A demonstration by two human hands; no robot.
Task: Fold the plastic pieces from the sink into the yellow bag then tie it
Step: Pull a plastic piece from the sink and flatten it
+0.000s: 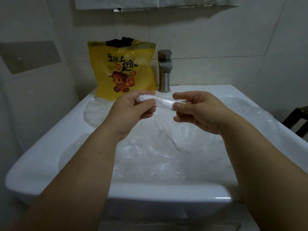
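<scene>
Now pinching plastic piece (160, 101) at both ends — left hand (133, 110), right hand (198, 112) fingers curled; could unfold, fall into sink (50, 147).

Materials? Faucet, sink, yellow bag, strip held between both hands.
Faucet: brushed metal, probably stainless; dull grey sheen. Sink: likely glazed ceramic; glossy white highlights. Yellow bag: thin printed plastic film; crinkled, slightly translucent. Strip: clear plastic film; see-through, glinting.

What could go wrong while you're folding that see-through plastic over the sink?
The folded plastic strip, pinched between left hand and right hand, may spring open if either lets go. The yellow bag stands on the back rim of the sink and could tip when stuffed. Loose plastic lies over the right edge and might slide off.
</scene>
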